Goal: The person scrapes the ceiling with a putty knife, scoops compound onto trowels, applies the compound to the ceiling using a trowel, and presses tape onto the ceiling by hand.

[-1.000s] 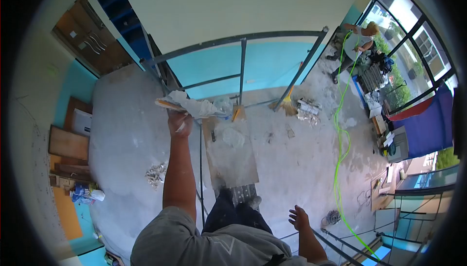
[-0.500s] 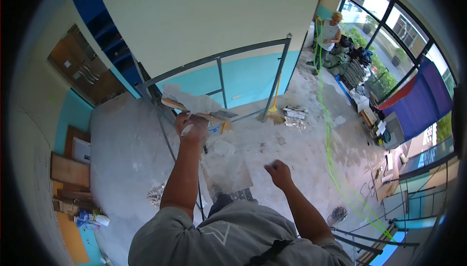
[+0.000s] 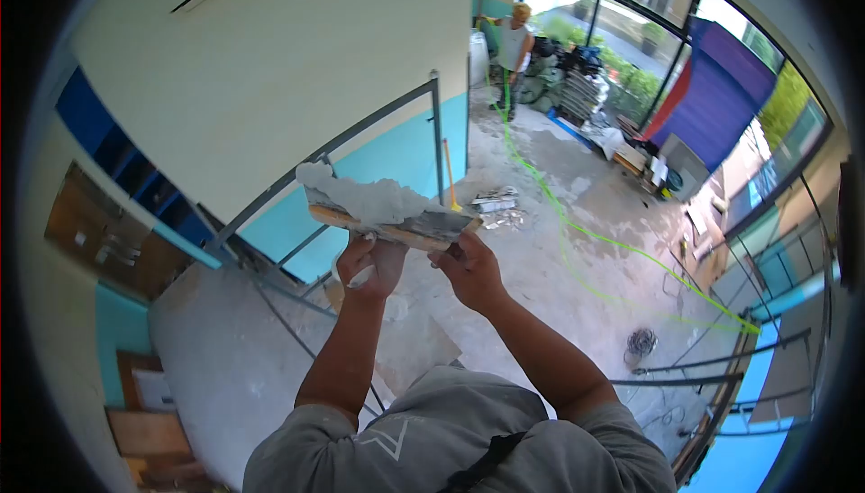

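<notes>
In front of my chest, a plasterer's hawk [image 3: 423, 230], a flat board with pale wooden edges and a grey face, is held up at a slight tilt. A thick heap of wet, whitish plaster [image 3: 378, 200] covers much of its top. My left hand [image 3: 374, 263] is closed around its underside, with a white patch near the wrist. My right hand [image 3: 470, 268] pinches the board's right end between thumb and fingers. Whether a separate trowel lies against the board, I cannot tell.
A grey metal frame rail [image 3: 360, 137] stands ahead, before the cream and turquoise wall [image 3: 378, 150]. A broom [image 3: 450, 182] and a pile of debris [image 3: 497, 205] are beyond it. A green hose [image 3: 577, 224] crosses the dusty floor. Another person [image 3: 514, 42] stands by stacked bags near the windows.
My right hand has risen from beside my body to the board's right end. My left hand has moved slightly right and down with the loaded board. My view has turned right.
</notes>
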Tool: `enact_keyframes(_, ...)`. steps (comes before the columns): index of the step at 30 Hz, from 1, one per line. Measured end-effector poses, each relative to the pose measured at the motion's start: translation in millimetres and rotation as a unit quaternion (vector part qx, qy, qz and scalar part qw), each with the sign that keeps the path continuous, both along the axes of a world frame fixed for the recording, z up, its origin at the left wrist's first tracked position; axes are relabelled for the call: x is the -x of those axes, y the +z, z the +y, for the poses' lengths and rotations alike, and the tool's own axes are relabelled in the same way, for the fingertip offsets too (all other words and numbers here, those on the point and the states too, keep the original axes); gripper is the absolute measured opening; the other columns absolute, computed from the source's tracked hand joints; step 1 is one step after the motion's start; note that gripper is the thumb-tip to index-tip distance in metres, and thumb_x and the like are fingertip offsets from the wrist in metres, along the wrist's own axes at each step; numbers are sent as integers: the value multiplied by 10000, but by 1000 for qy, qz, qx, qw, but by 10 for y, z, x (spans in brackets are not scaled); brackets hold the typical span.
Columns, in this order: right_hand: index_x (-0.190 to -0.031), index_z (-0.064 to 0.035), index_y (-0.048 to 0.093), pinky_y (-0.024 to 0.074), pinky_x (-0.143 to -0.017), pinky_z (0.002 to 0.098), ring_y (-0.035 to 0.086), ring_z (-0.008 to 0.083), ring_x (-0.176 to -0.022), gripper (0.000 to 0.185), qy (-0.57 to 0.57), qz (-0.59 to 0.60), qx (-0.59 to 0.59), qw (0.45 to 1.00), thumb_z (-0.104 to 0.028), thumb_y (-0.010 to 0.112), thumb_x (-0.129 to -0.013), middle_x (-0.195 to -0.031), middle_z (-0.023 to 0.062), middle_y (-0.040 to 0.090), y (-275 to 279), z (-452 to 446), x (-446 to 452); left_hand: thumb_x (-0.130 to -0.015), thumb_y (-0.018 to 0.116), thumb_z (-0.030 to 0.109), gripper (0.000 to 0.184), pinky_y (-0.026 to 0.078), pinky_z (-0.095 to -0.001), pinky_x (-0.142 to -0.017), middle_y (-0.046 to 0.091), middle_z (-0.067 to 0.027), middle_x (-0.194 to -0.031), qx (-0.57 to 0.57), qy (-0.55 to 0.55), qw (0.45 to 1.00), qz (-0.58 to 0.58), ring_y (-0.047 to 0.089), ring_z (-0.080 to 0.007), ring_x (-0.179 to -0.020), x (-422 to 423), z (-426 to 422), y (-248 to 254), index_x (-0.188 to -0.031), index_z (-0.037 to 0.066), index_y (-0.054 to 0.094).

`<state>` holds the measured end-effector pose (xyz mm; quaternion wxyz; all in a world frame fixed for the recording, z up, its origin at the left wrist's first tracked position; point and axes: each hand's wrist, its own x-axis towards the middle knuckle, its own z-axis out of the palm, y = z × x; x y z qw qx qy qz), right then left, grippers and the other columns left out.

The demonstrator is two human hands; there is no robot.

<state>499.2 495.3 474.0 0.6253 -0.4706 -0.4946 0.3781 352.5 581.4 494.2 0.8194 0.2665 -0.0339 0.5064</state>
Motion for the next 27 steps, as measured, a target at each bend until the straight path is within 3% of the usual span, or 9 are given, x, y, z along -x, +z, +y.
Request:
enact_keyframes(5,-1173,26,529,500,-857,286,598,158,-991,310,-73,67,-16,995,14,604,-872,-1067,73,568,110,-298,-317,-787,636,82,560,381,-541,-991,501,-119,-1295,-65,-45,990,117,470,-302,-1216,-221,2,127,-1309,79,434)
enact_keyframes(9,-1174,23,531,494,-892,302,594,167,-1024,312,-125,98,-58,986,7,613,-874,-1115,82,575,-5,-675,-578,-815,645,49,485,446,-487,-874,559,-90,-1173,-113,-99,977,148,550,-258,-1065,-421,8,22,-1260,83,455)
enact_keyframes(12,-1166,23,530,496,-901,309,594,168,-1020,298,-189,153,-81,967,-12,614,-882,-1102,90,586,-149,-1022,-694,-824,636,33,471,448,-471,-854,561,-82,-1177,-101,-138,972,161,556,-252,-1026,-731,-254,8,-1261,93,469)
enact_keyframes(15,-1158,13,531,491,-929,330,590,173,-1036,262,-242,242,-102,934,-74,584,-916,-1093,95,598,-231,-1402,-759,-804,598,37,589,427,-466,-984,457,-135,-1337,-109,-243,955,129,462,-321,-1213,-1100,-372,-209,-1357,83,398)
enact_keyframes(17,-1185,-7,515,483,-956,380,579,188,-1065,287,-246,316,-191,896,-168,551,-950,-1129,104,594,-358,-1547,-726,-790,605,42,595,411,-459,-1002,454,-137,-1339,-135,-312,934,110,448,-328,-1221,-1374,-606,-279,-1351,77,408)
enact_keyframes(20,-1259,-96,476,429,-997,393,505,188,-1174,330,-256,367,-268,853,-182,555,-950,-1231,47,548,-326,-1899,-611,-799,594,20,526,410,-445,-981,494,-137,-1289,-129,-385,906,118,485,-316,-1169,-1725,-1203,-298,-1305,69,456)
enact_keyframes(24,-1275,-127,469,427,-975,382,493,190,-1188,335,-331,340,-349,808,-187,549,-954,-1272,28,534,-386,-2638,-686,-829,577,-26,426,467,-438,-908,552,-130,-1206,-168,-497,846,93,572,-283,-1054,-2053,-2123,-174,-1242,47,503)
enact_keyframes(27,-1273,-119,473,438,-975,402,529,222,-1161,330,-380,310,-410,769,-214,533,-962,-1273,45,545,-368,-3405,-690,-814,581,-25,419,498,-419,-863,572,-148,-1148,-296,-548,769,142,609,-274,-972,-2217,-2774,-191,-1223,-3,493)
